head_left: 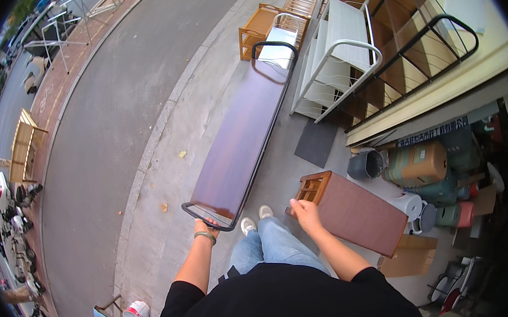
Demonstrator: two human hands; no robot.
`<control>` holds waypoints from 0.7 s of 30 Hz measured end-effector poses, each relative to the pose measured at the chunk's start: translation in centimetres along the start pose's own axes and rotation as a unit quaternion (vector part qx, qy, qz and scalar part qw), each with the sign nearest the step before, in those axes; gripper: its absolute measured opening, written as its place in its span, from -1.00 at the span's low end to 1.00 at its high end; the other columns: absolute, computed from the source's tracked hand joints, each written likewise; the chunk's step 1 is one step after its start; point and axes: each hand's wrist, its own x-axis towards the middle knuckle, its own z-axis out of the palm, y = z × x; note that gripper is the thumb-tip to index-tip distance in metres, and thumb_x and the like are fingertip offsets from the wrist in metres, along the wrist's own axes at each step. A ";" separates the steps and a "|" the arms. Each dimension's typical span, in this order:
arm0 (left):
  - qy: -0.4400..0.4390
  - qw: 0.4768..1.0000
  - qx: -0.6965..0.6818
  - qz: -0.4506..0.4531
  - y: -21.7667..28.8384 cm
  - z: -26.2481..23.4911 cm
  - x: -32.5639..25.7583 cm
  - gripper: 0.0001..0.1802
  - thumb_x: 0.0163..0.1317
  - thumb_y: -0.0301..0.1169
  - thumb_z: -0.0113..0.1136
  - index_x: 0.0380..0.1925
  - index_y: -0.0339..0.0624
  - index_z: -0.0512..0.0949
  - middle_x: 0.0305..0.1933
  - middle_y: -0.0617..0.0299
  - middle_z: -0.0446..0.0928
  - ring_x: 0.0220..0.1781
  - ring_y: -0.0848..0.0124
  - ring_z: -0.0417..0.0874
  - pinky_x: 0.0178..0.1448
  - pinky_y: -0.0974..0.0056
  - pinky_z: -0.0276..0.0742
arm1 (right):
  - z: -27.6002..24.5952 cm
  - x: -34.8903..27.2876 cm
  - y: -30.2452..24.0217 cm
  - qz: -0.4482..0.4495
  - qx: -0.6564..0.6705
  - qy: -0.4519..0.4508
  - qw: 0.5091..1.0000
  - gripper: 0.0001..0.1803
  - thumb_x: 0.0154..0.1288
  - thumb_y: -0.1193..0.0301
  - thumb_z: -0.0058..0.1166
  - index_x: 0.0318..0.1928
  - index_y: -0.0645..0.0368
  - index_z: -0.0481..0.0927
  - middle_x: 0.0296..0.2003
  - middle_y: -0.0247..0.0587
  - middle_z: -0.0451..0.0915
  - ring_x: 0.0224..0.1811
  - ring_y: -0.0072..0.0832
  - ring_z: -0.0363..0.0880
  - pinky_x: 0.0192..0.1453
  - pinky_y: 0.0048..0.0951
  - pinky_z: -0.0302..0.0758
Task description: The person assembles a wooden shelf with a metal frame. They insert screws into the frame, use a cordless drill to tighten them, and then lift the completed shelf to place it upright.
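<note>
A long shelf rack [238, 132] with a glossy brown top and looped black tube ends stretches away in front of me. My left hand [208, 222], a bangle on its wrist, is closed round the black tube at the rack's near end. To the right, my right hand [305, 215] is raised with its fingers curled together. It is beside the slatted end of a wooden bench [362, 212] with a brown padded top. Whether these fingers hold anything is hidden. My shoes show between the rack and the bench.
White metal shelves [347, 21] and a tall black-framed brown rack [406, 69] stand ahead right. A dark bin [365, 165], an orange-brown container [417, 162] and a cardboard box [410, 256] line the right side. A kerb [160, 119] borders the road on the left.
</note>
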 end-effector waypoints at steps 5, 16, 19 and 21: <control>0.022 0.994 0.097 0.039 0.5 -1.2 2.1 -0.44 0.38 0.09 -0.39 -0.27 -0.18 0.40 -0.32 0.21 0.49 -0.27 0.28 0.50 -0.09 0.09 0.51 | -8.3 -9.4 -5.3 -0.128 0.268 -0.023 0.955 -0.49 0.40 0.13 -0.08 -0.66 0.15 0.37 -0.67 -0.45 0.30 -0.58 -0.67 0.19 -0.46 -0.57 0.15; 0.020 0.939 0.325 0.107 -9.2 -9.6 1.9 -0.38 0.38 0.09 -0.42 0.02 -0.21 0.38 -0.08 0.08 0.47 -0.15 0.21 0.52 -0.09 0.10 0.50 | -21.3 -42.8 -13.6 -0.616 0.350 -0.194 0.678 -0.53 0.19 0.58 -0.24 -0.80 -0.14 0.06 -0.81 -0.54 0.17 -0.70 -0.68 0.45 -0.50 -0.67 0.26; -0.032 0.916 0.381 0.122 -18.8 -12.2 0.0 -0.44 0.40 0.04 -0.39 -0.17 -0.22 0.43 -0.44 0.16 0.48 -0.46 0.30 0.51 -0.34 0.19 0.51 | -22.3 -49.6 -8.2 -0.646 0.393 -0.185 0.628 -0.52 0.22 0.55 -0.22 -0.80 -0.13 0.06 -0.81 -0.53 0.17 -0.73 -0.68 0.39 -0.50 -0.66 0.31; -0.054 0.916 0.391 0.066 -24.4 -14.9 -1.4 -0.51 0.40 -0.02 -0.30 -0.35 -0.19 0.46 -0.60 0.26 0.38 -0.64 0.39 0.37 -0.52 0.27 0.38 | -22.9 -54.2 -4.5 -0.656 0.411 -0.174 0.609 -0.52 0.23 0.53 -0.21 -0.80 -0.12 0.06 -0.82 -0.53 0.17 -0.76 -0.68 0.36 -0.51 -0.64 0.35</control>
